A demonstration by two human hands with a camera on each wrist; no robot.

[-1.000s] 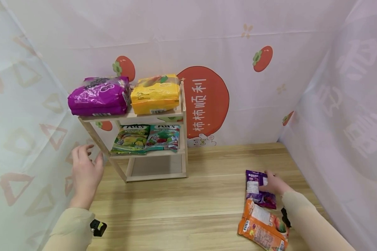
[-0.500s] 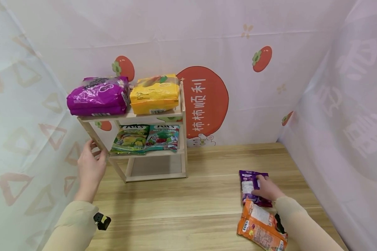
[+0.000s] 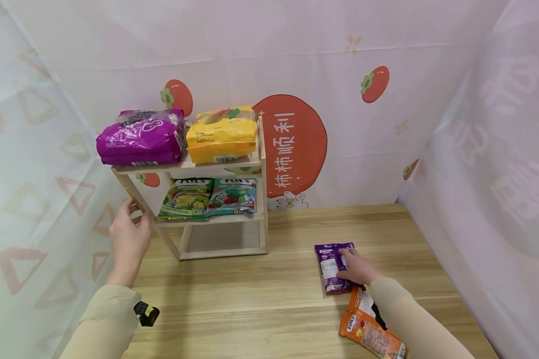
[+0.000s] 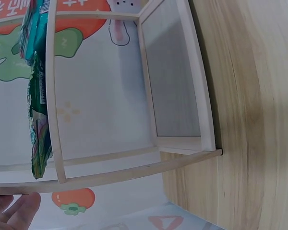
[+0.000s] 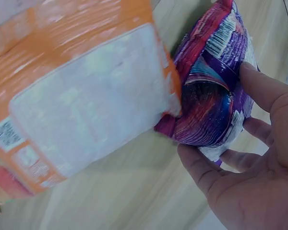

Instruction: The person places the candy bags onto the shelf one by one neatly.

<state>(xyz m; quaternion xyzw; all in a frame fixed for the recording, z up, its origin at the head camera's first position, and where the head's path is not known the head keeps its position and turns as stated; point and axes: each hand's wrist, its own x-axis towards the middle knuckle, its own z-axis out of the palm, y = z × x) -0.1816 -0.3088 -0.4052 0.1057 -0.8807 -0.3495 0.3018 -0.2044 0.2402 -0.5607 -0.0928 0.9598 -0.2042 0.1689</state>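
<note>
My left hand (image 3: 130, 237) grips the left upright of a small wooden shelf rack (image 3: 224, 254), thumb in front and fingers partly hidden behind it. Its fingertips (image 4: 29, 206) show right at the post in the left wrist view. With my right hand (image 3: 360, 269) I hold a purple candy bag (image 3: 329, 267) between thumb and fingers, over the wooden table. The right wrist view has the thumb on one side of this purple bag (image 5: 206, 110) and the fingers on the other. An orange candy bag (image 3: 366, 331) lies nearer me, partly covered by my right sleeve.
On the rack's top shelf stand a bulky magenta packet (image 3: 141, 142) and a yellow packet (image 3: 224, 137). A green FOX'S bag (image 3: 187, 199) and a teal one (image 3: 233, 197) lean on the middle shelf. Printed cloth walls (image 3: 350, 139) enclose the table (image 3: 251, 299).
My left hand has moved right and taken hold of the rack's upright. The right hand has moved left across the table with the purple bag, while the orange bag has hardly moved.
</note>
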